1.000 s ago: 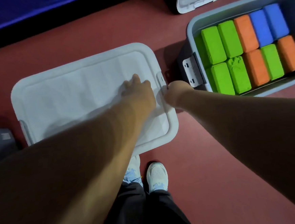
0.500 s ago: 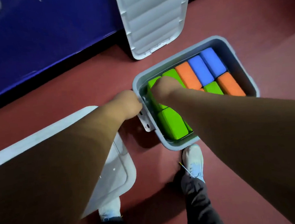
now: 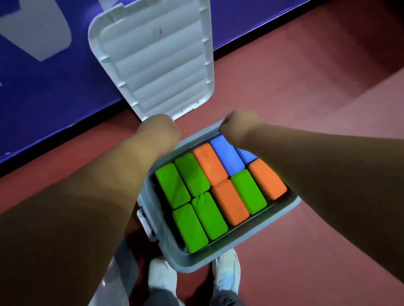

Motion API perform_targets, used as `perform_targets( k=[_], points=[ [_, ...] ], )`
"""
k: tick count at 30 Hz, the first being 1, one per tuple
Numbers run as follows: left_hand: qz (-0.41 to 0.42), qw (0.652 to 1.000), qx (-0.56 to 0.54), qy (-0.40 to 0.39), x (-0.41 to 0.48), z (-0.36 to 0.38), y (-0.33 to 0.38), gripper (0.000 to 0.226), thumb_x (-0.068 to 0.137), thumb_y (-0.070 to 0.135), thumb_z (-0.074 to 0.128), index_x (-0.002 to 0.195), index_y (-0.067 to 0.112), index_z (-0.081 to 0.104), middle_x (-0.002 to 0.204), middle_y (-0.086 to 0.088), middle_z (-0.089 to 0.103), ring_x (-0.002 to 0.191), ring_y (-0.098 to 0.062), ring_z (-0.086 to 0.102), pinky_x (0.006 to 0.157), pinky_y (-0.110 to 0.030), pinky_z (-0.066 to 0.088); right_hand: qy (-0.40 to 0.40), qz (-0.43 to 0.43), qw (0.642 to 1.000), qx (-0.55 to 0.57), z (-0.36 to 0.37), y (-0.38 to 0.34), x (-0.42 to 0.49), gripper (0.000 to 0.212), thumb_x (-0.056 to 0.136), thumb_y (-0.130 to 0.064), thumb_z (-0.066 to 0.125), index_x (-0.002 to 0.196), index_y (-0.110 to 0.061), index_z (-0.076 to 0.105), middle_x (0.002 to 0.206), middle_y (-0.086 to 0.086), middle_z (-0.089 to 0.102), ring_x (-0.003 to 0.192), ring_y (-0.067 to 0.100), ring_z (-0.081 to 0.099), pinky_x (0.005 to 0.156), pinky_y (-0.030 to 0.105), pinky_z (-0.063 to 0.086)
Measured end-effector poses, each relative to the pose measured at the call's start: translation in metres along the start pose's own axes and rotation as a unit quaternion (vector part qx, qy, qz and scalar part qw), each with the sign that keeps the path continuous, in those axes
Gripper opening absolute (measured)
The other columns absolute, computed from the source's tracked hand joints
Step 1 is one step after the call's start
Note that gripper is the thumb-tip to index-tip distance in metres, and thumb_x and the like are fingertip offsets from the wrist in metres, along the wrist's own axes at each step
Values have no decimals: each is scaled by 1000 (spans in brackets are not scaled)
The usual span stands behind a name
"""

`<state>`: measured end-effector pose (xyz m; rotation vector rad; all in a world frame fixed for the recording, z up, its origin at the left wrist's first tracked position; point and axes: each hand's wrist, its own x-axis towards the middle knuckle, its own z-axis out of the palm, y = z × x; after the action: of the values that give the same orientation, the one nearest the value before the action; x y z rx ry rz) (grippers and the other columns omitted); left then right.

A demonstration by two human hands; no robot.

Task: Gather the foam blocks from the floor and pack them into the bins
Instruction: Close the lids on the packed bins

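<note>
Green, orange and blue foam blocks [image 3: 229, 202] sit packed in two rows in the grey plastic bin [image 3: 197, 264] at your feet. Your left hand [image 3: 160, 132] and right hand [image 3: 240, 125] are at its far rim, but your fingers are hidden, so I can't tell what they grip. The white ribbed lid [image 3: 159, 59] leans on the blue wall [image 3: 35, 105].

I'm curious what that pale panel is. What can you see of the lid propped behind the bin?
The lid looks like pale grey moulded plastic, rectangular with rounded corners. Its ribbed underside faces the camera, small tabs along its long edges. It stands on a short edge on the red floor, leaning against the blue wall, just beyond the bin. The left hand covers its bottom edge; contact cannot be told.
</note>
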<state>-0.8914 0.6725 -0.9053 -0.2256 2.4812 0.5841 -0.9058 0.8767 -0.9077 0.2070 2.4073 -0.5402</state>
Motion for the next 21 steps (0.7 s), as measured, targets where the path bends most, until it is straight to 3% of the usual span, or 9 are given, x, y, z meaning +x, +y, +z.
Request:
perform_targets(
  k=[3,5,8,11,14,17,21],
  points=[
    [22,999,16,30,15,-25,11,22,93,9,50,86,8,72,96,-22,70,101,-43,65,64,-35,43,10,-15,1000,9,-13,-15,16,29,95,-21,55,119,-13,70,119,12,69,113,33,64,93,39,54],
    [22,997,-7,74,27,-42,14,22,94,12,54,104,15,73,118,-19,68,101,-36,63,75,-35,48,22,-33,999,-4,-19,-29,26,29,96,-21,53,118,-13,70,118,13,68,112,34,64,92,40,54],
    [-8,984,-83,158,44,-78,7,43,97,23,57,140,16,59,148,-9,46,105,-26,59,82,-28,40,33,-55,998,-18,-29,-57,39,29,99,-20,50,119,-10,69,117,14,68,111,35,64,87,38,51],
    [-29,952,-134,273,69,-126,-5,46,94,20,59,139,12,52,147,-8,40,117,-33,57,88,-37,48,43,-81,995,-24,-45,-91,53,29,98,-19,49,117,-9,69,108,12,66,110,35,64,80,35,47],
    [-16,934,-98,344,85,-166,-14,46,90,12,58,135,10,49,142,-8,42,125,-34,49,96,-41,48,71,-116,990,-29,-64,-129,66,28,97,-19,49,113,-10,70,106,13,65,107,35,64,77,35,45],
    [-4,951,-45,307,99,-186,-15,55,92,17,61,144,10,45,146,-10,44,134,-33,42,102,-40,42,105,-141,984,-27,-77,-163,79,28,96,-18,50,115,-9,68,113,16,65,108,36,63,78,36,46],
    [-33,980,-18,195,118,-186,-21,69,89,25,65,151,10,38,148,-11,44,134,-37,45,101,-43,45,140,-155,978,-23,-82,-195,96,34,93,-18,54,125,-10,61,134,18,53,119,36,56,84,36,43]
  ],
)
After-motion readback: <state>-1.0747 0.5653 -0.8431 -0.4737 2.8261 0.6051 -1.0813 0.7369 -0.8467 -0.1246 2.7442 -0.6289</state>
